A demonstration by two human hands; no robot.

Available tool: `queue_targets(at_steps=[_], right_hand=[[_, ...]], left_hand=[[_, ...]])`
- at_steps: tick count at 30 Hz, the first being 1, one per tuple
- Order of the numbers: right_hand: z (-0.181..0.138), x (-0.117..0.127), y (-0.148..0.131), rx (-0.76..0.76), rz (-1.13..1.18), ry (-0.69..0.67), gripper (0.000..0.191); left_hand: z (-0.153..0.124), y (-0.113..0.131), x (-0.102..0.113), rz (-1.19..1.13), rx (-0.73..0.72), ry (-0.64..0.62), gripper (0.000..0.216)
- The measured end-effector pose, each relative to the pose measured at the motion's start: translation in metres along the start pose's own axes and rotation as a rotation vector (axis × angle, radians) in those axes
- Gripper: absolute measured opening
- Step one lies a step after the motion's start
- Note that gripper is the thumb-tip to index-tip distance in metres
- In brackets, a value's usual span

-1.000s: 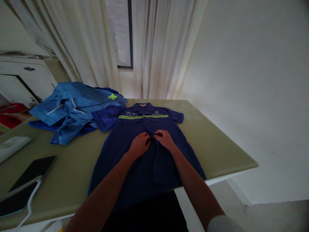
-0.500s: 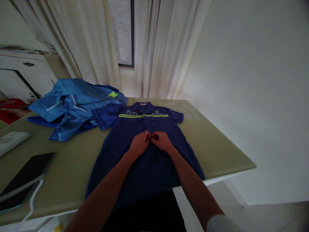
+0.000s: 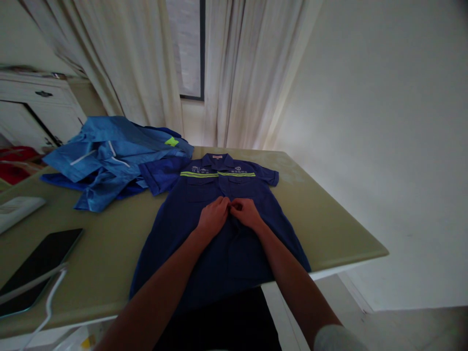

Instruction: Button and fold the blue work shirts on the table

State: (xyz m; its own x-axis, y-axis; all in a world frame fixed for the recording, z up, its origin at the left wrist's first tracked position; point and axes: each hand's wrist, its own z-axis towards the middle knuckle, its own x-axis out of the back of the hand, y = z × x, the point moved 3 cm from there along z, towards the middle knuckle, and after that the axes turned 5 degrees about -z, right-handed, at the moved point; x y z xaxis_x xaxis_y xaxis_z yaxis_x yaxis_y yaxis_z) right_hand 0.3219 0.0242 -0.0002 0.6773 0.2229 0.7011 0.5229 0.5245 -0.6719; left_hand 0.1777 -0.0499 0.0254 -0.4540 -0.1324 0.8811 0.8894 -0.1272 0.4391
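A dark blue short-sleeved work shirt point(image 3: 204, 195) lies front up on the table, collar pointing away from me. Yellow-green striped bands and white lettering cross its chest. At the middle of the front opening, my left hand point(image 3: 215, 214) pinches the fabric edge. My right hand point(image 3: 245, 212) is closed on the same placket, its fingertips meeting those of the left. Whatever small part lies between the fingertips, perhaps a button, is hidden. The shirt's lower hem hangs over the near table edge.
A pile of lighter blue clothes point(image 3: 120, 146) lies on the table point(image 3: 329, 229) at the back left. Nearer on the left are a dark tablet point(image 3: 40, 265) with a white cable point(image 3: 49, 302) and a white box-like object point(image 3: 18, 212). Curtains point(image 3: 263, 73) hang behind; a wall stands right.
Both hands stay at the same place on the shirt front. Their fingers have shifted only slightly, the left fingers curling a little more over the placket.
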Motion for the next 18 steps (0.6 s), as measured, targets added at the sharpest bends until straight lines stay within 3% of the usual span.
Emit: queue_targets(at_steps=[6, 12, 18], right_hand=[[0.0, 0.002, -0.004, -0.039, 0.037, 0.032, 0.015], [0.001, 0.001, 0.003, -0.19, 0.377, -0.075, 0.027], [0.003, -0.002, 0.009, -0.134, 0.366, -0.065, 0.017]], left_hand=[[0.001, 0.001, -0.001, 0.02, 0.012, 0.002, 0.017], [0.002, -0.001, -0.001, -0.019, -0.038, 0.058, 0.017], [0.002, -0.005, 0.0, -0.185, -0.049, 0.119, 0.019]])
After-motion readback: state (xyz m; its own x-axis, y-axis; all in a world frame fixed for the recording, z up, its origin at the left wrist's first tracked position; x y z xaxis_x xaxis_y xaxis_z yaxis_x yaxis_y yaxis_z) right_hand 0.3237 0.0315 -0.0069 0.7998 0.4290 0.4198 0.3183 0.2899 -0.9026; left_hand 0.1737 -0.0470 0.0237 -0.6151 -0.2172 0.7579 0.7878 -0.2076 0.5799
